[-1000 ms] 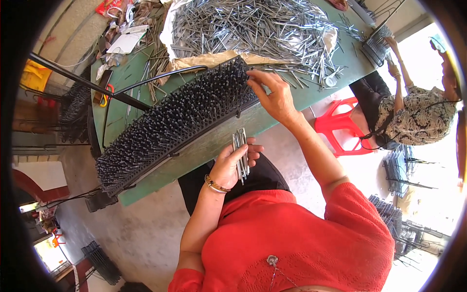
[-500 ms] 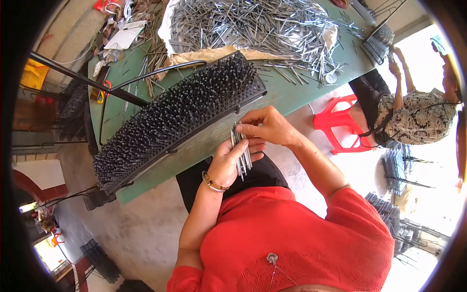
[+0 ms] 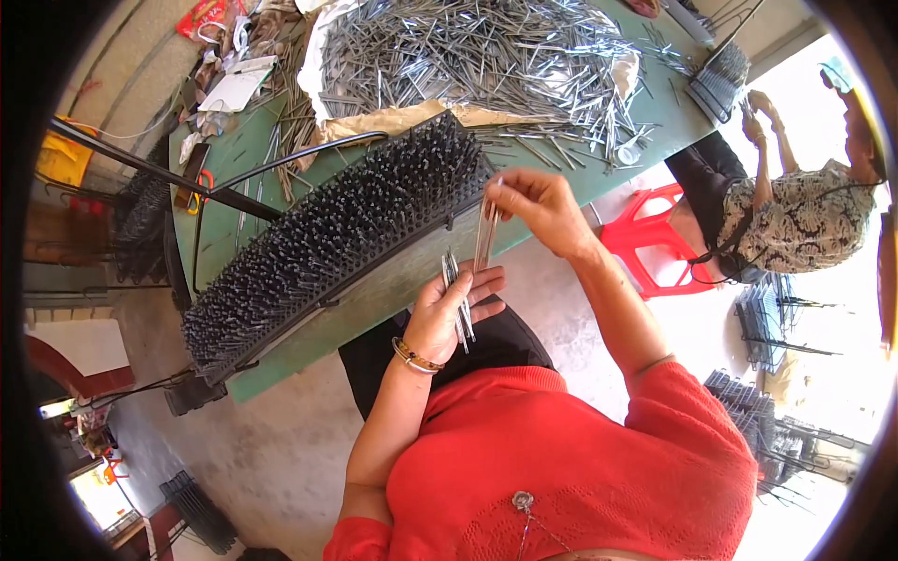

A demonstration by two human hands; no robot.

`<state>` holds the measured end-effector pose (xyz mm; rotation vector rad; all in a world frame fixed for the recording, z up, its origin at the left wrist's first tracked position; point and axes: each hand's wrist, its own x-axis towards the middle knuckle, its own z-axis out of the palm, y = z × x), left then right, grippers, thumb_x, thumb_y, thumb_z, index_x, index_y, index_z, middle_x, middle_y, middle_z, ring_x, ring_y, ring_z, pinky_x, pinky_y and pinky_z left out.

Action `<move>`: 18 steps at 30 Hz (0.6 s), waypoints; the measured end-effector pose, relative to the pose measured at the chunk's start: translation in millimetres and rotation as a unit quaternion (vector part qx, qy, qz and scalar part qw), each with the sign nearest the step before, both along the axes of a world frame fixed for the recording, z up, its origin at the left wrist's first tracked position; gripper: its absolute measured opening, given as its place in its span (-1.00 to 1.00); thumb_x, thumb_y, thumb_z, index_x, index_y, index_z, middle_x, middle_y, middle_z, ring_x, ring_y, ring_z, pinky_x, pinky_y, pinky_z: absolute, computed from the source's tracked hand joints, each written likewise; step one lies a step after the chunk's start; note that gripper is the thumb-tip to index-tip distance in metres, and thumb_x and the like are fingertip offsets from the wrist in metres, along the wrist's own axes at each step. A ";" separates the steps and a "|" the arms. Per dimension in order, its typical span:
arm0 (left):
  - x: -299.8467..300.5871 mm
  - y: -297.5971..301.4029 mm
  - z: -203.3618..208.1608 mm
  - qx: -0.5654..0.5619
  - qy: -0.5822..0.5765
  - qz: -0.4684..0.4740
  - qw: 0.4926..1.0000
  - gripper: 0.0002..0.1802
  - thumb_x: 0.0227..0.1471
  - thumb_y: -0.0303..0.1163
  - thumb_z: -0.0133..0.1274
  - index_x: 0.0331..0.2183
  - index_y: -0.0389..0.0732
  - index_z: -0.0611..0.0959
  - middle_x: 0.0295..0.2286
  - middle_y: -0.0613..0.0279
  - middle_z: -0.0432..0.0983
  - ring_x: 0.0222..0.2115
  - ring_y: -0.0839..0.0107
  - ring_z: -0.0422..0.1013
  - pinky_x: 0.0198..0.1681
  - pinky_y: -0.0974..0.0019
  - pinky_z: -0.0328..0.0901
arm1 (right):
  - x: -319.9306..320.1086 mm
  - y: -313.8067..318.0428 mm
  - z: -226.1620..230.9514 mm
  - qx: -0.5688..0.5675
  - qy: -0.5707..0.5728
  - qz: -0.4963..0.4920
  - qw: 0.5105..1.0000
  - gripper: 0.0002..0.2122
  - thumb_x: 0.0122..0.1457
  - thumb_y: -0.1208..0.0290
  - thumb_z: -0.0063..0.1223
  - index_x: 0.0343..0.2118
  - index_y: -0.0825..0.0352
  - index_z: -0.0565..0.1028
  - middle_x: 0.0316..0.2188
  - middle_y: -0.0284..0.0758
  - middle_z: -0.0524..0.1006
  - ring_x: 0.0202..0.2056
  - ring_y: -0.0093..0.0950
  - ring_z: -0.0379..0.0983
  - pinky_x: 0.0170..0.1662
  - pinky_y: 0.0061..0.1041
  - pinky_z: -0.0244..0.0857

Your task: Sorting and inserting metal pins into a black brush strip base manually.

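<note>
My left hand (image 3: 447, 304), with bracelets at its wrist, is closed around a few thin metal rods (image 3: 458, 309) below the rack, thumb across them and the other fingers partly spread. Higher and to the right, my right hand (image 3: 540, 208) pinches one or more slim metal rods (image 3: 485, 229) by the upper end; they hang down toward the left fingers, blurred. Beside the right fingertips is the end of a long black rack (image 3: 337, 234), packed with upright dark rods and lying slantwise along the table edge.
A big heap of loose metal rods (image 3: 468, 56) lies on paper on the green table (image 3: 561, 182). Orange-handled scissors (image 3: 198, 192) and a black metal frame (image 3: 253, 178) are at left. Another person (image 3: 795, 220) works at right near a red stool (image 3: 645, 238).
My right hand has moved up and to the right, drawing one or more rods away from the bunch. My left hand has stayed nearly in place, still holding rods.
</note>
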<state>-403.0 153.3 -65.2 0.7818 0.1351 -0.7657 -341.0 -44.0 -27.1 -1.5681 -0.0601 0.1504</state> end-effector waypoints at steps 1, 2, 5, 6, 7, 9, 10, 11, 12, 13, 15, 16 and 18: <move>0.0 -0.1 -0.7 0.000 -0.001 -0.001 1.000 -0.62 0.20 -0.31 -0.17 -0.02 -0.35 0.36 -0.08 -0.09 0.38 -0.05 0.15 0.36 -0.05 0.06 0.36 | 4.2 -3.4 4.9 -0.006 -0.035 -0.030 0.999 -0.78 0.18 0.34 0.04 -0.28 0.43 0.50 -0.44 -0.38 0.55 -0.38 -0.67 0.42 -0.29 -0.67 0.28; 0.1 0.0 -1.2 0.000 0.009 -0.001 1.000 -0.62 0.20 -0.31 -0.16 -0.03 -0.35 0.37 -0.08 -0.08 0.39 -0.06 0.15 0.37 -0.06 0.07 0.36 | 10.1 -7.5 8.6 -0.038 -0.066 -0.043 0.996 -0.80 0.20 0.37 0.02 -0.27 0.44 0.48 -0.44 -0.37 0.54 -0.36 -0.64 0.43 -0.26 -0.64 0.30; -1.9 -1.9 0.2 0.002 0.023 -0.009 1.000 -0.62 0.20 -0.31 -0.16 -0.03 -0.34 0.37 -0.09 -0.07 0.40 -0.07 0.18 0.38 -0.08 0.08 0.38 | 29.6 -15.2 8.5 -0.080 -0.152 -0.074 0.982 -0.83 0.20 0.42 0.00 -0.27 0.44 0.47 -0.43 -0.36 0.54 -0.34 -0.63 0.44 -0.23 -0.62 0.31; -2.2 -2.2 0.5 0.004 0.025 -0.013 1.000 -0.62 0.20 -0.31 -0.16 -0.03 -0.34 0.37 -0.10 -0.06 0.41 -0.08 0.19 0.39 -0.09 0.09 0.39 | 35.4 -14.4 6.4 -0.094 -0.177 -0.086 0.976 -0.85 0.19 0.46 0.01 -0.27 0.45 0.46 -0.44 -0.35 0.54 -0.32 -0.61 0.45 -0.21 -0.59 0.32; -2.9 -2.1 -0.3 0.004 0.024 -0.012 1.000 -0.62 0.20 -0.31 -0.16 -0.03 -0.34 0.37 -0.10 -0.06 0.41 -0.08 0.19 0.39 -0.09 0.09 0.39 | 40.1 -14.0 4.4 -0.093 -0.178 -0.086 0.976 -0.85 0.19 0.46 0.01 -0.27 0.45 0.46 -0.44 -0.35 0.54 -0.32 -0.61 0.45 -0.21 -0.59 0.32; -4.8 -1.3 -2.4 -0.005 0.026 -0.018 0.999 -0.62 0.20 -0.31 -0.16 -0.03 -0.33 0.37 -0.11 -0.04 0.42 -0.09 0.21 0.40 -0.10 0.11 0.39 | 46.9 -13.5 0.6 -0.121 -0.228 -0.076 0.963 -0.86 0.17 0.48 0.03 -0.27 0.43 0.47 -0.43 -0.35 0.55 -0.32 -0.60 0.47 -0.21 -0.59 0.33; -5.1 -1.1 -1.9 -0.005 0.025 -0.017 1.000 -0.62 0.20 -0.31 -0.16 -0.03 -0.33 0.37 -0.11 -0.04 0.42 -0.09 0.21 0.40 -0.10 0.11 0.39 | 48.1 -13.5 -0.8 -0.121 -0.229 -0.075 0.963 -0.86 0.17 0.48 0.03 -0.27 0.43 0.47 -0.43 -0.35 0.55 -0.32 -0.60 0.47 -0.21 -0.59 0.33; -5.2 -1.0 -0.5 -0.001 0.025 -0.019 1.000 -0.62 0.20 -0.30 -0.16 -0.03 -0.34 0.36 -0.11 -0.05 0.42 -0.09 0.21 0.40 -0.10 0.11 0.39 | 49.2 -13.6 -2.1 -0.154 -0.248 -0.073 0.954 -0.87 0.16 0.48 0.04 -0.28 0.41 0.48 -0.42 -0.35 0.56 -0.32 -0.60 0.47 -0.21 -0.59 0.33; -5.7 -0.3 0.4 0.003 0.026 -0.020 0.999 -0.61 0.20 -0.29 -0.15 -0.03 -0.35 0.36 -0.11 -0.06 0.42 -0.09 0.22 0.39 -0.10 0.11 0.39 | 49.7 -13.0 -3.0 -0.187 -0.266 -0.072 0.943 -0.88 0.15 0.49 0.05 -0.28 0.40 0.49 -0.41 -0.35 0.56 -0.33 -0.59 0.48 -0.21 -0.59 0.33; -6.0 0.2 -0.2 0.003 0.026 -0.020 0.999 -0.61 0.20 -0.29 -0.15 -0.03 -0.35 0.36 -0.11 -0.06 0.42 -0.09 0.22 0.39 -0.10 0.11 0.39 | 49.8 -12.2 -3.6 -0.186 -0.266 -0.072 0.943 -0.88 0.15 0.49 0.05 -0.28 0.40 0.49 -0.41 -0.35 0.56 -0.33 -0.59 0.48 -0.21 -0.59 0.33; -6.7 0.9 -2.6 0.007 0.032 -0.022 0.999 -0.61 0.20 -0.29 -0.16 -0.03 -0.35 0.36 -0.12 -0.06 0.42 -0.10 0.22 0.39 -0.10 0.12 0.39 | 49.7 -10.4 -4.5 -0.186 -0.271 -0.066 0.942 -0.89 0.13 0.49 0.07 -0.30 0.38 0.50 -0.40 -0.36 0.57 -0.33 -0.59 0.48 -0.22 -0.59 0.33; -7.0 1.2 -2.9 0.007 0.032 -0.022 0.999 -0.61 0.20 -0.29 -0.16 -0.03 -0.35 0.36 -0.12 -0.06 0.42 -0.10 0.22 0.39 -0.10 0.12 0.39 | 49.9 -10.1 -4.5 -0.186 -0.271 -0.066 0.942 -0.89 0.13 0.49 0.07 -0.30 0.38 0.50 -0.40 -0.36 0.57 -0.33 -0.59 0.48 -0.22 -0.59 0.33; -7.4 1.6 -3.3 0.009 0.034 -0.021 0.999 -0.61 0.20 -0.30 -0.16 -0.03 -0.35 0.36 -0.12 -0.06 0.42 -0.10 0.22 0.40 -0.10 0.12 0.39 | 50.6 -9.8 -3.7 -0.213 -0.275 -0.045 0.936 -0.89 0.13 0.49 0.07 -0.30 0.38 0.50 -0.39 -0.35 0.56 -0.32 -0.57 0.49 -0.21 -0.58 0.33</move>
